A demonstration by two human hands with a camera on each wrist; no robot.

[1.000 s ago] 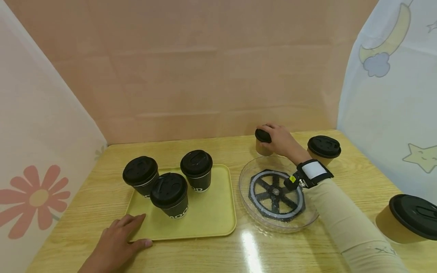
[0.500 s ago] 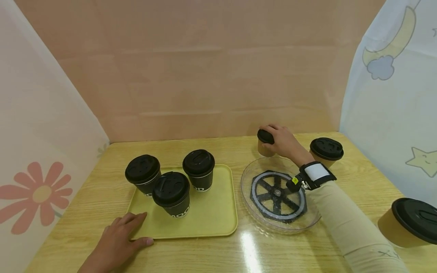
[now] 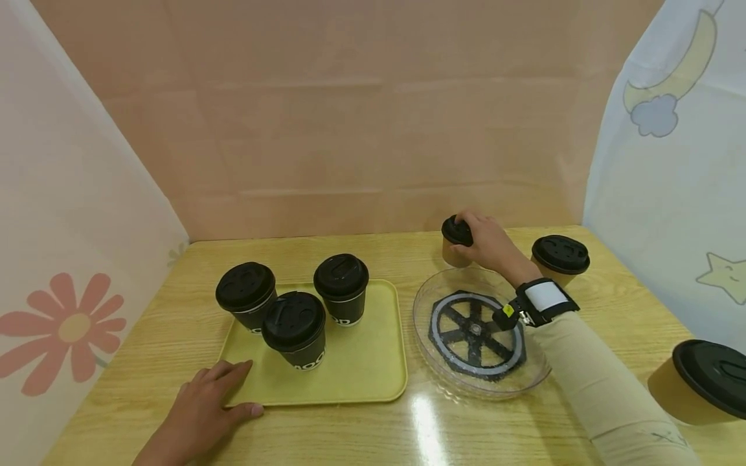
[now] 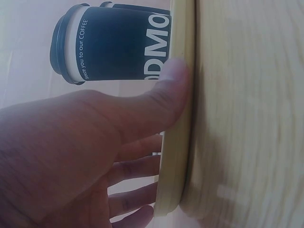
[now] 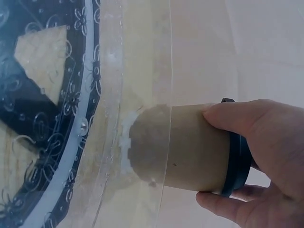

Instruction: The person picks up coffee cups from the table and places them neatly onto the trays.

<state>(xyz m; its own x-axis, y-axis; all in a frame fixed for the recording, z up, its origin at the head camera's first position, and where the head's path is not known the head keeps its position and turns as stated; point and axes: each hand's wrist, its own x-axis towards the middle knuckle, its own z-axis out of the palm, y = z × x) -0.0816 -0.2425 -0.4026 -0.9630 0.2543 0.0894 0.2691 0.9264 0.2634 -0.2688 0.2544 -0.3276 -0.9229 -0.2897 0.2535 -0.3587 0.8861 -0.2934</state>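
White cloth (image 3: 76,194) with a red flower (image 3: 74,327) lines the far left. Beside it, the left hand (image 3: 201,408) rests at the near left corner of the yellow tray (image 3: 361,369); its thumb and index finger are spread apart, and the thumb touches the near rim. Three black lidded cups stand upright on the tray: the left cup (image 3: 247,291), the front cup (image 3: 294,330) and the back cup (image 3: 342,288). The left and front cups overlap in the head view; whether they touch cannot be told.

Right of the tray, well apart from the cups on it, is the clear dish (image 3: 495,390). A black wheel (image 3: 475,329) shows through it; whether inside or beneath cannot be determined. Just behind the dish is the held cup (image 3: 456,254), brown with a black lid. The right hand (image 3: 492,246) has thumb and fingers clamped on its upper part, about the lid. Contact between its base and the table (image 3: 326,440) cannot be confirmed. Farther right are the rear brown cup (image 3: 559,255), partly hidden by the right forearm, and the near brown cup (image 3: 699,382).
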